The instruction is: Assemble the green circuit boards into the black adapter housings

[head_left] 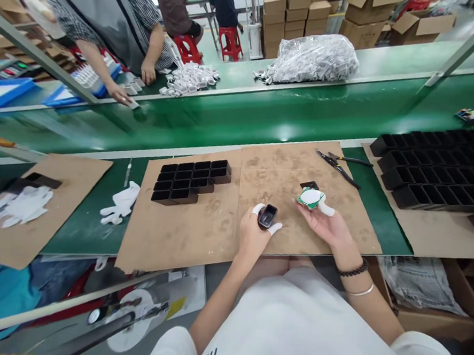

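Note:
Near the front edge of the brown cardboard sheet, my left hand grips a small black case, its opening facing up. White finger covers show on both hands. My right hand, palm up, holds a green circuit board with a white round part between thumb and fingers. Just behind that board lies a flat black piece on the cardboard. Left of my hands stands a block of black open boxes in rows.
Pliers lie at the cardboard's back right. More black boxes fill the right side. White gloves lie to the left. Beyond the green conveyor belt, a person's hands handle white parts beside a bulging plastic bag.

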`<state>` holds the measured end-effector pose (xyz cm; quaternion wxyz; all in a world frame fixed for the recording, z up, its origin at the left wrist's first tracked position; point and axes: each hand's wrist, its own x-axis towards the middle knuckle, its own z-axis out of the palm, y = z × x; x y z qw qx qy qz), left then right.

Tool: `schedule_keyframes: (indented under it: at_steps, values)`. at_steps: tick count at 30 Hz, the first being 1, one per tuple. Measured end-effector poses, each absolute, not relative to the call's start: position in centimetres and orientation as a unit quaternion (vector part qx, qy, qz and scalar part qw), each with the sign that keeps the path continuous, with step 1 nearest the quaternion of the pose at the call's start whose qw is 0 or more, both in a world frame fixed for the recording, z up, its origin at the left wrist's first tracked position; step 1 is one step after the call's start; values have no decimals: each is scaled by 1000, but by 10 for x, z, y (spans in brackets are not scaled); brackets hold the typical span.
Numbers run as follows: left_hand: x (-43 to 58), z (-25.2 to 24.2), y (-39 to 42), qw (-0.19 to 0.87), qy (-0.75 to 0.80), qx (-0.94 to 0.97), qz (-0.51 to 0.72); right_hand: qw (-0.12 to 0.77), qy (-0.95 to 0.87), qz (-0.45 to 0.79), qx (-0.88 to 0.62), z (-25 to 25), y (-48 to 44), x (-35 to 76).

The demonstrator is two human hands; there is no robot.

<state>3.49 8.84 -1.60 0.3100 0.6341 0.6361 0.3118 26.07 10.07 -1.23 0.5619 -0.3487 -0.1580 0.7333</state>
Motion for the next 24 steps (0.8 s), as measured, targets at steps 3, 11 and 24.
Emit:
schedule_keyframes:
  at_steps: [3,11,24]
  values:
    - [32,-8,81,336,620,659,260,552,-152,746,-339,-18,90,254]
    - [24,-2,99,493,518,630,304,558,-201,716,-368,-11,80,240]
    - [50,90,73,347,399,698,483,628,-614,350,-324,81,53,218]
